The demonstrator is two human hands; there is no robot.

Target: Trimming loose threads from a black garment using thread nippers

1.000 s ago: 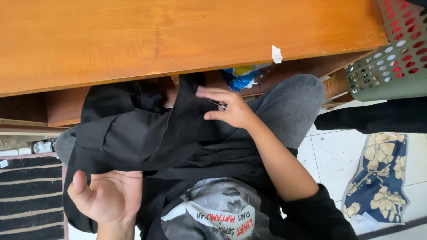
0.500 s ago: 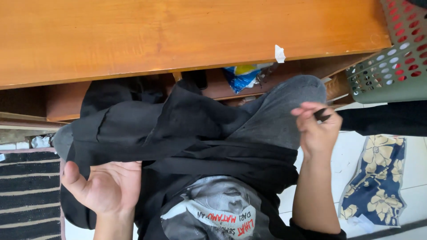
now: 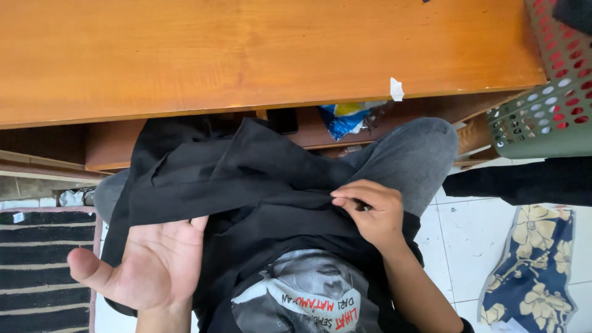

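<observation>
A black garment [image 3: 246,179] lies spread over my lap and grey trousers [image 3: 407,154], below the edge of a wooden table [image 3: 246,55]. My left hand [image 3: 151,265] lies palm up with fingers apart at the garment's near left edge, with cloth draped against its fingers. My right hand [image 3: 370,213] pinches a fold of the black cloth near its right side, thumb and fingers closed on it. Below the garment shows the printed front of my black shirt [image 3: 308,302].
A green and red perforated basket [image 3: 549,92] stands at the right by the table. A blue and yellow floral cloth [image 3: 536,271] lies on the white tiled floor. A striped mat [image 3: 37,271] is at the left. A blue and yellow bag [image 3: 348,117] sits under the table.
My right hand swung out to the right above my knee, then came back down to the middle and pinched the cloth. The garment has been pulled flatter across my lap. My left hand barely moved.
</observation>
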